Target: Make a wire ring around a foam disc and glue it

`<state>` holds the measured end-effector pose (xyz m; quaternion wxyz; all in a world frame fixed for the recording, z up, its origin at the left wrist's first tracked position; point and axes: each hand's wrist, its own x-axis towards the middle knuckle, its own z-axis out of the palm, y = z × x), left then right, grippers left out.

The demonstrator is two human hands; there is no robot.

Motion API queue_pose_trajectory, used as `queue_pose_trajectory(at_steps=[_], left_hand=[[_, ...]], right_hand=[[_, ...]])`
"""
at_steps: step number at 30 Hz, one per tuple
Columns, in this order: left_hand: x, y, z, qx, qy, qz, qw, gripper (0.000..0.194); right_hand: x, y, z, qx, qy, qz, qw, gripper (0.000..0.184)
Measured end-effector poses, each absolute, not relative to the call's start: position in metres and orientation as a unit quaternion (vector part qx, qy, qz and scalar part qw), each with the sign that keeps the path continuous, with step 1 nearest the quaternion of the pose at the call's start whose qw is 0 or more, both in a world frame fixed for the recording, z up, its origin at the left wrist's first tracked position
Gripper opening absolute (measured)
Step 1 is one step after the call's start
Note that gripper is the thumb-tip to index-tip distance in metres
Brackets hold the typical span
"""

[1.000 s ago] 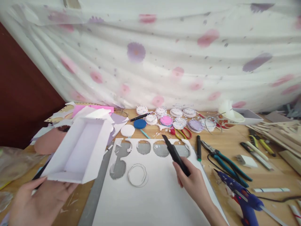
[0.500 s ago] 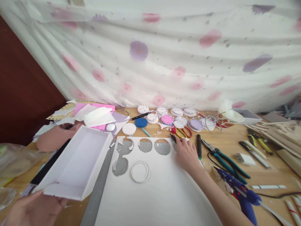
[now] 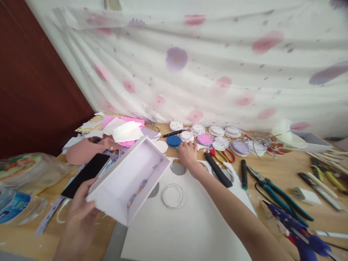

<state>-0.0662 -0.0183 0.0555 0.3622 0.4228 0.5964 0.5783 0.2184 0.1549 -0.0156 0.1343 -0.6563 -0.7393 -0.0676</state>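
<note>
L hand point(image 3: 83, 212) gripping open white box point(image 3: 130, 181), fingers clamped on near end, R hand point(image 3: 188, 155) reaching by blue disc point(image 3: 173, 141), fingers bunching together, grip unclear.

2 bare hands point(image 3: 83, 208) point(image 3: 188, 154), slim bare right forearm point(image 3: 228, 214)

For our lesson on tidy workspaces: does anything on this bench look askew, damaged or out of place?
The white sheet has ragged holes along its far edge, seemingly from cutting. The black cutter lies loose across it. The glue gun shows a red light, so it may be powered.
</note>
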Motion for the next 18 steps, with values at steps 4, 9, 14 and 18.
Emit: queue_pose_trajectory(at_steps=[4, 9, 14, 18], left_hand=[[-0.061, 0.012, 0.046, 0.366, 0.553, 0.634, 0.397, 0.042], [-0.031, 0.056, 0.025, 0.505, 0.480, 0.628, 0.347, 0.043], [0.000, 0.089, 0.010, 0.505, 0.460, 0.630, 0.370, 0.039], [-0.012, 0.091, 0.010, 0.469, 0.482, 0.652, 0.349, 0.036]], right_hand=[[0.237, 0.140, 0.000, -0.665, -0.721, -0.070, 0.184, 0.022], [0.282, 0.097, 0.012, -0.685, -0.640, -0.059, 0.343, 0.023], [0.297, 0.093, -0.013, -0.633, -0.667, 0.116, 0.376, 0.017], [0.281, 0.114, -0.016, -0.599, -0.702, 0.144, 0.359, 0.017]])
